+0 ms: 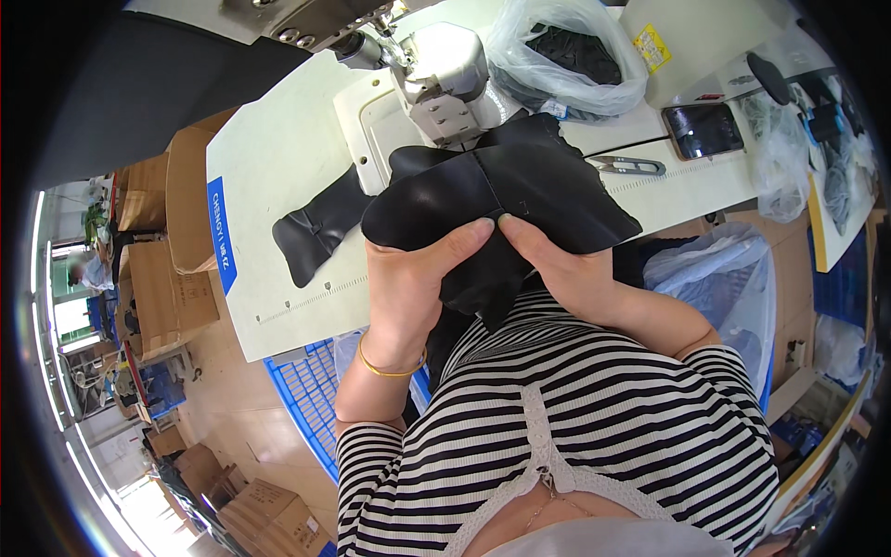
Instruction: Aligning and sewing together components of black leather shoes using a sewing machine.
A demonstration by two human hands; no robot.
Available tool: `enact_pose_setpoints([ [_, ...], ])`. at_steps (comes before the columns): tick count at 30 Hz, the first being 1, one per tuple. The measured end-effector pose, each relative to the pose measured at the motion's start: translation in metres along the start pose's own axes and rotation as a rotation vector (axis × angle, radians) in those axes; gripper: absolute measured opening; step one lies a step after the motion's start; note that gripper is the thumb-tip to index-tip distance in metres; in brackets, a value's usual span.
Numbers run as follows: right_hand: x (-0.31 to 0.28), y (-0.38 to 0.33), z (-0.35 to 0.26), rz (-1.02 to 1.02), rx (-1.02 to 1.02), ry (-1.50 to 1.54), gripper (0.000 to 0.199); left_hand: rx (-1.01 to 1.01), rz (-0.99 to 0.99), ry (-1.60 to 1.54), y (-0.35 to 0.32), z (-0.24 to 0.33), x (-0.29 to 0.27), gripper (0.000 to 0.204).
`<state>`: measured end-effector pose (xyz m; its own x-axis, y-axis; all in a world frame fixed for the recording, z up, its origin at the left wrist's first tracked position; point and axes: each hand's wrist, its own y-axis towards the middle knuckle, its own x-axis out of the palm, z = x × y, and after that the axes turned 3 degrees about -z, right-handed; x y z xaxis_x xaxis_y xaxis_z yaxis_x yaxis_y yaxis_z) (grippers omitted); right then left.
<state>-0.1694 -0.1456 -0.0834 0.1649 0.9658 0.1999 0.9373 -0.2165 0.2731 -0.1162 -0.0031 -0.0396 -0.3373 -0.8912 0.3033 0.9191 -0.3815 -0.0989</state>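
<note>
Both my hands hold a black leather-like piece (557, 190) with a seam across it, in front of the sewing machine (444, 88). My left hand (413, 269) grips its left side, thumb on top beside the seam. My right hand (561, 269) grips the right part, its thumb close to the left one. The fingers under the piece are hidden. A lower part of the piece hangs toward my body. Another black piece (316, 237) lies on the table at the left; whether it joins the held one I cannot tell.
On the white table (269, 167), thread snips (626, 166) and a phone (703, 130) lie at the right. A clear plastic bag (608, 93) with black pieces stands behind. A blue basket (306, 390) is below left, a plastic-lined bin (733, 278) below right. Cardboard boxes (172, 292) stand left.
</note>
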Motion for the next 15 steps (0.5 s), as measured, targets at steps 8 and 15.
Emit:
enact_pose_setpoints([
  [8, -0.003, 0.005, -0.002, 0.12, 0.014, 0.226, 0.019, 0.001, 0.026, 0.037, 0.001, 0.008, -0.006, 0.029],
  [15, -0.01, 0.02, 0.002, 0.117, -0.093, 0.246, 0.016, -0.008, 0.043, 0.004, 0.011, 0.015, -0.007, 0.029],
])
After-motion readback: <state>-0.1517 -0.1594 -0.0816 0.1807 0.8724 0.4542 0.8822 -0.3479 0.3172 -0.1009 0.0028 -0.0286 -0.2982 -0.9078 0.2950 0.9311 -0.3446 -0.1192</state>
